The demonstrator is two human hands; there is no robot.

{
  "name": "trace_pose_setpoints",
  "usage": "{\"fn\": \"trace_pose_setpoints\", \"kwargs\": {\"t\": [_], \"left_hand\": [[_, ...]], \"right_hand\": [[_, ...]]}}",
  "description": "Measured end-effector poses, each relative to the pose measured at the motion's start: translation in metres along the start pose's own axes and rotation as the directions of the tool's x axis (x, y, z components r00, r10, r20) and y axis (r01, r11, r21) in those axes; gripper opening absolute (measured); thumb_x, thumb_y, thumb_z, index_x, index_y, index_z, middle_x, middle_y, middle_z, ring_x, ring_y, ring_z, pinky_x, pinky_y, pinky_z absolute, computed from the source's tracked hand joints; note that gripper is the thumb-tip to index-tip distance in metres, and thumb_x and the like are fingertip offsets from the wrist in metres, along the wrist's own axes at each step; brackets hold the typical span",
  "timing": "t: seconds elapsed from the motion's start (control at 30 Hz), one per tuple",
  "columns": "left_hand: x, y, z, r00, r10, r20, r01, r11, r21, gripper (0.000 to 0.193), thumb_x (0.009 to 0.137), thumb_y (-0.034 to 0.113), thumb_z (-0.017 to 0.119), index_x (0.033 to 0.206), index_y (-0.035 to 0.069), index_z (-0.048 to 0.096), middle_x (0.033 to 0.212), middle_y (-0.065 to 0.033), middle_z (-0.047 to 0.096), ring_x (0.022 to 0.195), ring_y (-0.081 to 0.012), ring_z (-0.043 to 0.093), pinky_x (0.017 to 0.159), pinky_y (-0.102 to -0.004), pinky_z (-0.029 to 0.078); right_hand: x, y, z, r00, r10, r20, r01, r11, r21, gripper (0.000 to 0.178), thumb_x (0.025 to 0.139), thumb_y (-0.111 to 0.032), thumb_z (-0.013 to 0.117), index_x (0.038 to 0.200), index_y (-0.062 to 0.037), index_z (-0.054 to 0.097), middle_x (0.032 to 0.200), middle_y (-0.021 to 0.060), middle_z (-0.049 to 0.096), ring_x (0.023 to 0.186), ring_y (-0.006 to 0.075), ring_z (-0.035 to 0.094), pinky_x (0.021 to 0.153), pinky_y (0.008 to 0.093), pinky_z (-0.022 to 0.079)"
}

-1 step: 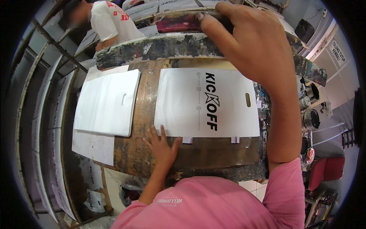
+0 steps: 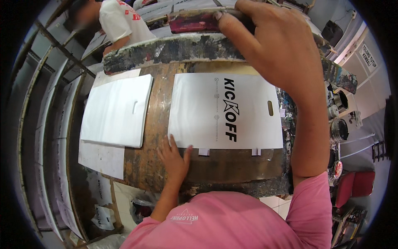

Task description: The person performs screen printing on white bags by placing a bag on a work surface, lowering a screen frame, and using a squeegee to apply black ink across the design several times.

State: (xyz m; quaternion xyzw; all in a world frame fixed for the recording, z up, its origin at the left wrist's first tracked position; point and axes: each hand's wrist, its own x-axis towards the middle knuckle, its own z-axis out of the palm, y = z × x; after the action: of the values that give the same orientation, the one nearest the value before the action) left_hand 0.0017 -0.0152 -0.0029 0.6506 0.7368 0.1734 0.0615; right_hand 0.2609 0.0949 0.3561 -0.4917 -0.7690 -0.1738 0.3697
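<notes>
A white plastic bag (image 2: 195, 112) with a die-cut handle hole and black print lies flat on the stained printing board (image 2: 232, 168). My left hand (image 2: 172, 157) is open at the bag's near left corner, its fingertips touching the edge. Above the board's far side, my right hand (image 2: 277, 50) is closed round a squeegee (image 2: 192, 23) with a dark red, ink-stained handle; the thumb lies over it, and the other fingers are partly hidden. Right below the squeegee is the paint-crusted near bar of a raised screen frame (image 2: 174, 50).
On the left sits a stack of blank white bags (image 2: 114, 112) over a paper sheet (image 2: 101, 159). Small white tabs (image 2: 204, 152) line the bag's near edge. A rack (image 2: 62, 145) stands far left, ink cans (image 2: 339, 129) at right. Another person (image 2: 122, 23) works beyond.
My left hand has shifted slightly, its fingers a little closer together at the bag's corner. The raised frame and my right hand have barely moved.
</notes>
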Motion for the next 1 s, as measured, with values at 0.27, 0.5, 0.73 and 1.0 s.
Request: {"fn": "trace_pose_setpoints", "kwargs": {"t": [0.27,0.5,0.73,1.0], "left_hand": [[0.038,-0.019,0.004,0.996,-0.061,-0.069,0.049,0.985,-0.163,0.06,0.098,0.014,0.075,0.148,-0.01,0.053,0.141,-0.0364,0.06,0.128,-0.053,0.06,0.107,-0.0549,0.049],[0.04,-0.004,-0.017,0.984,-0.145,-0.106,0.113,0.957,-0.268,0.03,0.107,0.017,0.066,0.129,-0.004,0.065,0.112,-0.03,0.074,0.099,-0.0498,0.073,0.086,-0.0532,0.058],[0.039,0.005,-0.03,0.979,-0.056,-0.195,0.036,0.994,-0.104,0.025,0.11,0.022,0.062,0.116,0.001,0.074,0.097,-0.024,0.072,0.089,-0.0465,0.071,0.079,-0.0563,0.054],[0.056,0.014,-0.049,0.946,0.004,-0.323,-0.092,0.962,-0.258,0.031,0.107,0.024,0.069,0.093,-0.003,0.076,0.08,-0.0193,0.068,0.074,-0.0399,0.064,0.07,-0.0497,0.052]], "right_hand": [[0.027,-0.008,-0.014,0.914,0.222,0.34,-0.231,0.973,-0.012,0.053,0.1,-0.043,0.053,0.08,0.0016,0.073,0.067,0.0167,0.068,0.062,0.0313,0.066,0.067,0.0429,0.053],[0.002,-0.006,-0.011,0.985,0.075,0.157,-0.067,0.996,-0.061,0.054,0.102,-0.046,0.05,0.087,-0.0011,0.075,0.077,0.0163,0.072,0.078,0.0292,0.068,0.092,0.0457,0.048],[0.001,0.018,0.016,0.991,-0.134,-0.001,0.133,0.985,-0.111,0.045,0.104,-0.045,0.057,0.099,-0.0043,0.075,0.087,0.0221,0.073,0.082,0.0463,0.068,0.078,0.0553,0.052],[-0.005,0.027,0.02,0.997,-0.058,0.045,0.062,0.992,-0.105,0.049,0.104,-0.049,0.056,0.109,-0.0061,0.077,0.093,0.0245,0.075,0.089,0.0472,0.07,0.084,0.0548,0.054]]}}
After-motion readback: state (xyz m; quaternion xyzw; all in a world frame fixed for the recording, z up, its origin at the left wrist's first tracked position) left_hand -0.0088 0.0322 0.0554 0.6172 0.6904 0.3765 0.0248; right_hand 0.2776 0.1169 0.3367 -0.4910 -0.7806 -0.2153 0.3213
